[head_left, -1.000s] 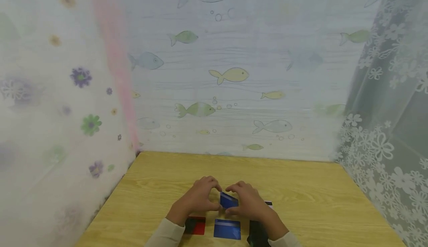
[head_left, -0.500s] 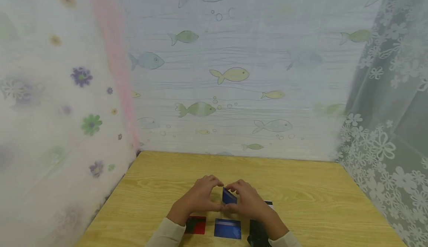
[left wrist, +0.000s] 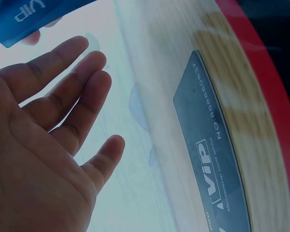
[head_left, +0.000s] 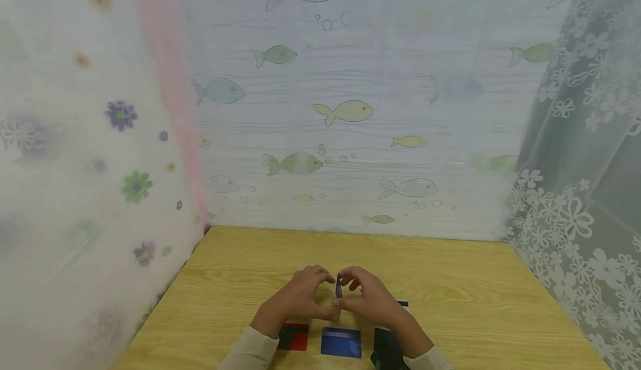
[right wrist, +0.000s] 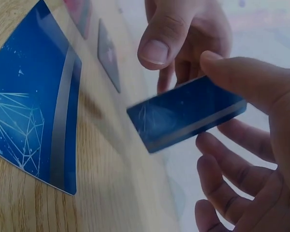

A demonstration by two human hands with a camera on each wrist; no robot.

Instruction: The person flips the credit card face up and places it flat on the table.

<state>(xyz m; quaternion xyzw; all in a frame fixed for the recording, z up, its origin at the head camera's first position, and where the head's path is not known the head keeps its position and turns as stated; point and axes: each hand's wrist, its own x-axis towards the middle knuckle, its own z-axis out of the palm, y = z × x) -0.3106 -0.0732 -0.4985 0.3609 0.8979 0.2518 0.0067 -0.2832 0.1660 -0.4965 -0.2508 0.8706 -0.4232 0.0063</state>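
My right hand (head_left: 368,297) pinches a blue card (right wrist: 186,116) with a silver stripe between thumb and fingers. The card stands nearly edge-on in the head view, and its VIP lettering shows at the top left of the left wrist view. My left hand (left wrist: 53,125) faces it from the left with fingers loosely bent, its thumb close to the card. A second blue card (head_left: 341,342) lies flat on the table in front of the hands. Left of it is a red and black card (head_left: 299,336), partly covered by the left wrist.
A dark grey VIP card (left wrist: 208,145) lies on the wooden table (head_left: 240,253). Under the right forearm is a black object (head_left: 386,348), partly hidden. A white card with a dark stripe (head_left: 403,305) shows beyond the right wrist. Fish-patterned cloth (head_left: 345,192) hangs behind the table.
The held card has turned from showing its blue face to nearly edge-on in the head view. The right fingers have shifted around it; the left hand has barely moved.
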